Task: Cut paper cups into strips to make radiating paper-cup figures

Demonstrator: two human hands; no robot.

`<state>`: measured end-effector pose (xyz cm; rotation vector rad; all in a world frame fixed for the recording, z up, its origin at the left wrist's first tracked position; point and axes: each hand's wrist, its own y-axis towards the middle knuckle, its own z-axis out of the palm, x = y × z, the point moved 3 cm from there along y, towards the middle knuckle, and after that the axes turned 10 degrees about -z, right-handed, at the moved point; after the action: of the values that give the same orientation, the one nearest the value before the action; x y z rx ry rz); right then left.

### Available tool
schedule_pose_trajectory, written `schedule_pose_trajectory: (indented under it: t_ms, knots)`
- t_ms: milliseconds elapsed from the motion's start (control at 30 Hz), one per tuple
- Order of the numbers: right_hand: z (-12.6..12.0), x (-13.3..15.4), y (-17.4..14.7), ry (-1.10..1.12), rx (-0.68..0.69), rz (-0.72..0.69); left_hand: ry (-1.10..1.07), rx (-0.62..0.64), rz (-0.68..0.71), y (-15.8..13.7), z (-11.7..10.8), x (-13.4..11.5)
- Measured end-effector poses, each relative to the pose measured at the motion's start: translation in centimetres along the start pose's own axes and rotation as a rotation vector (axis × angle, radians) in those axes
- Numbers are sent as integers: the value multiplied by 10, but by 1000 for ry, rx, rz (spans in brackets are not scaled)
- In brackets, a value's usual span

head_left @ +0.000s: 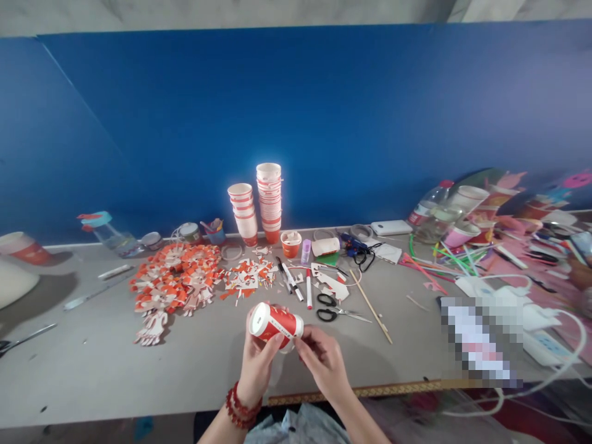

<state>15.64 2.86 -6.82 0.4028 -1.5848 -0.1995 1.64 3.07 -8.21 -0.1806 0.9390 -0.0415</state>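
Observation:
My left hand [259, 356] is wrapped round a red and white paper cup [283, 323], which is tipped on its side above the table's front part. One white end, with a small grey mark, faces up and to the left. At the cup's other end, my right hand [324, 361] pinches the edge with thumb and fingertips. Black-handled scissors [340, 310] lie just beyond my right hand. Behind the cup are a red marker [309, 290] and a pile of red and white paper scraps [250, 279].
Two tall stacks of paper cups [269, 203] stand against the blue wall [296, 111]. Left lies a heap of cut paper figures [178, 277]. A wooden stick [371, 306], a blue glue gun [355, 243] and a white power strip [531, 336] with cables occupy the right side.

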Motion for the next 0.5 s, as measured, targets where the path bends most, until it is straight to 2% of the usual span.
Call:
schedule_pose_trajectory:
  t_ms: [167, 333, 500]
  knots:
    - [-7, 3, 3, -120, 19, -1, 124, -97, 73, -1, -5, -2]
    - [-12, 7, 7, -271, 56, -9, 290, -18, 129, -3, 1, -12]
    - [-11, 13, 10, -327, 51, -49, 353, 58, 313, -5, 6, -25]
